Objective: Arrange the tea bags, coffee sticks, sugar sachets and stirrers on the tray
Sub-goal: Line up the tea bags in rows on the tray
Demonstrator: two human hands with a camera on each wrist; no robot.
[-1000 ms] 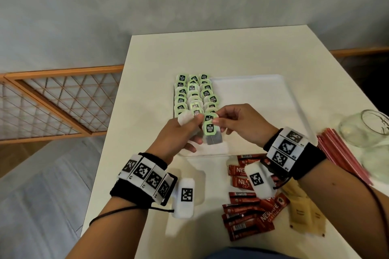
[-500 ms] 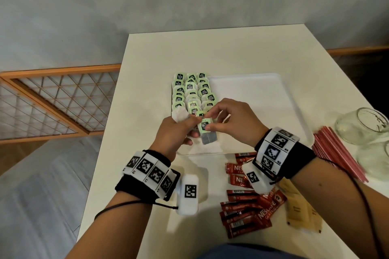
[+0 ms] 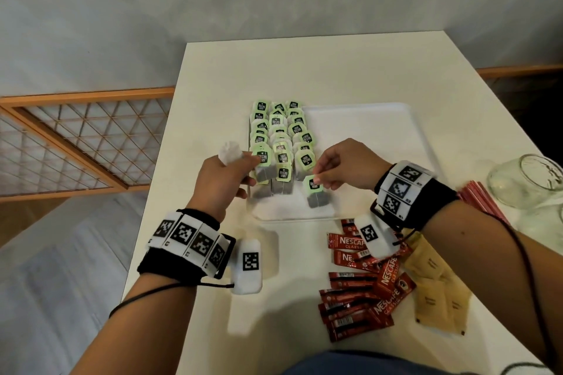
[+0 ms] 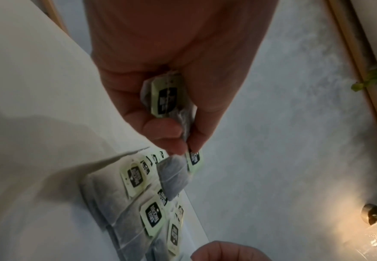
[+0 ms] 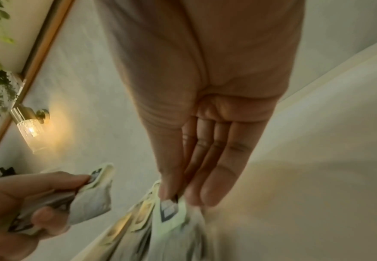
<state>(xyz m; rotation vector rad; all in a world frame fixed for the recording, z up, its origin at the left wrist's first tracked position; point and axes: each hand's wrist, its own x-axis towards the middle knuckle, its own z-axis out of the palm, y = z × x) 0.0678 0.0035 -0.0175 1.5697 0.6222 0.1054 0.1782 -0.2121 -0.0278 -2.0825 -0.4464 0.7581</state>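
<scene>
A second ago both hands met over the near end of the tea-bag rows, working one tea bag between them; now they have drawn apart. The right hand [image 3: 341,166] has carried that tea bag [image 3: 316,193] to the near end of the third row on the white tray [image 3: 365,137] and pinches its green tag between thumb and fingertips, the grey pouch lying on the tray floor just short of the last bag in that row. The left hand [image 3: 219,183] has moved back to the tray's left edge, its grip closed on a small bundle of tea bags [image 4: 167,98], one pouch dangling below the fingertips in the left wrist view. The right wrist view is too blurred to show whether the tag has been let go. Judging from this, one more bag is being added, and the tea-bag block is nearly finished, with a few bags left in hand. The Nescafé coffee sticks [image 3: 362,292], the tan sugar sachets [image 3: 435,289] and the red stirrers [image 3: 484,204] lie on the surface off the tray, so most of the arranging remains.
</scene>
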